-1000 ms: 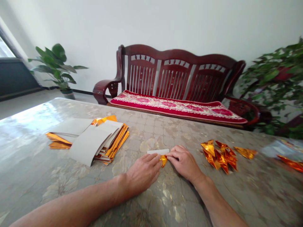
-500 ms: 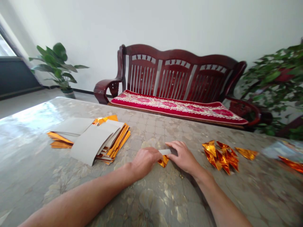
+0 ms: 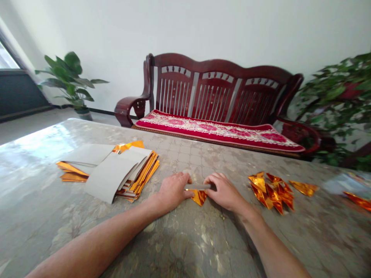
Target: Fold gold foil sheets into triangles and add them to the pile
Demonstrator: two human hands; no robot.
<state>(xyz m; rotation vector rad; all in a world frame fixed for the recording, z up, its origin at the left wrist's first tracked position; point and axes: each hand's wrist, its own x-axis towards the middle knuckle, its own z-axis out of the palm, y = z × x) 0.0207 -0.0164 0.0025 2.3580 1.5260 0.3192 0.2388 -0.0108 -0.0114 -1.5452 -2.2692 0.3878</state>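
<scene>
A partly folded sheet of gold foil paper [image 3: 199, 197] lies on the table between my hands. Its lower part shows a gold point, and a pale grey strip of its back runs along the top. My left hand [image 3: 176, 190] pinches the left end of that strip, thumb underneath. At the right end, my right hand [image 3: 220, 190] grips it with curled fingers. To the left lies a stack of foil sheets [image 3: 114, 173], grey backs up with gold edges showing. Several folded gold foil pieces [image 3: 271, 192] sit in a cluster to the right.
The table [image 3: 179, 247] has a shiny patterned cover. One gold triangle [image 3: 303, 188] lies beyond the cluster, near a clear plastic bag [image 3: 346, 185] at the right. Behind the table stands a wooden bench [image 3: 214, 90] with a red runner. Potted plants [image 3: 68, 79] flank it.
My left hand has shifted slightly left, uncovering more of the gold point. My fingers now hold both ends of the grey strip, which lies flatter.
</scene>
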